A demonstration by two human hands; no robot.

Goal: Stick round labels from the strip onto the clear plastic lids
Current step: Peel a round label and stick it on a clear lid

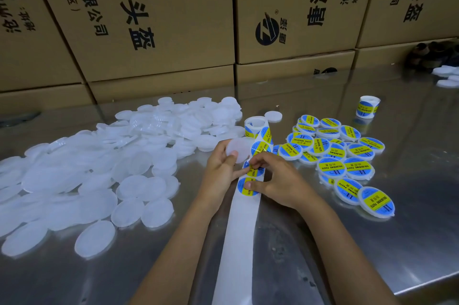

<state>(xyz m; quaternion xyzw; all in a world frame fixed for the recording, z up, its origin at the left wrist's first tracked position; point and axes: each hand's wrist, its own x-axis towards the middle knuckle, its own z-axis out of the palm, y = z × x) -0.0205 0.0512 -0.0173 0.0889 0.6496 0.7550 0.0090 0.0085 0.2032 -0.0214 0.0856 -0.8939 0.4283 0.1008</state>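
Two hands [218, 168] [273, 178] (one lid [238, 149]); two rolls [254, 126] [367, 106]

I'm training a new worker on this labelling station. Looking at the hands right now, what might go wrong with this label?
1. The right hand is picking a label off the strip by its edge; it might fold or stick to the fingers.
2. The left hand holds the bare lid tilted in the air, so the label could land off-centre.
3. The loose strip could drag into the labelled lids nearby.
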